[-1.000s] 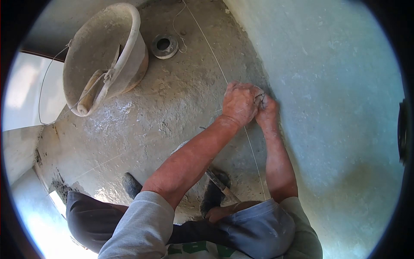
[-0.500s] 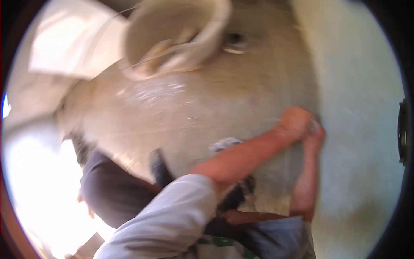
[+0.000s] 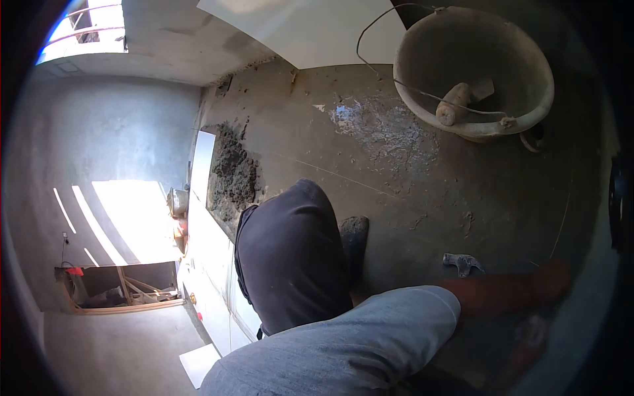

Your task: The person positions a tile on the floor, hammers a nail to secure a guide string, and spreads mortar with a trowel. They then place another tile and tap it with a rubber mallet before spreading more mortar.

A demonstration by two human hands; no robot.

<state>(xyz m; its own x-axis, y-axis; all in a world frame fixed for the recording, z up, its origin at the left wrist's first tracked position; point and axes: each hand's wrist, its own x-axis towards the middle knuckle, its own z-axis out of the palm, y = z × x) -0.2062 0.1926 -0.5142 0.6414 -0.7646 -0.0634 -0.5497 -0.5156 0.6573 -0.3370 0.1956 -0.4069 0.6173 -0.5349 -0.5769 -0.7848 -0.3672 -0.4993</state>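
My left hand (image 3: 553, 280) is low on the right beside the wall, dim and blurred, its fingers closed; whatever it holds is hidden. Just below, my right hand (image 3: 530, 333) shows faintly in shadow, closed around something pale that I cannot make out. A hammer head (image 3: 463, 264) lies on the floor by my left forearm. One thin line (image 3: 566, 211) runs along the floor towards my left hand.
A bucket (image 3: 475, 66) with a wire handle and a tool inside stands at the upper right. Wet mortar (image 3: 234, 171) lies beside white tiles (image 3: 218, 257). My dark-trousered knee (image 3: 290, 257) is at centre. A white board (image 3: 317, 33) is at the top.
The view has swung left, so the bucket and hands appear farther right. The mortar, tiles and far wall have come into view. Both hands are dimmer and remain low beside the wall.
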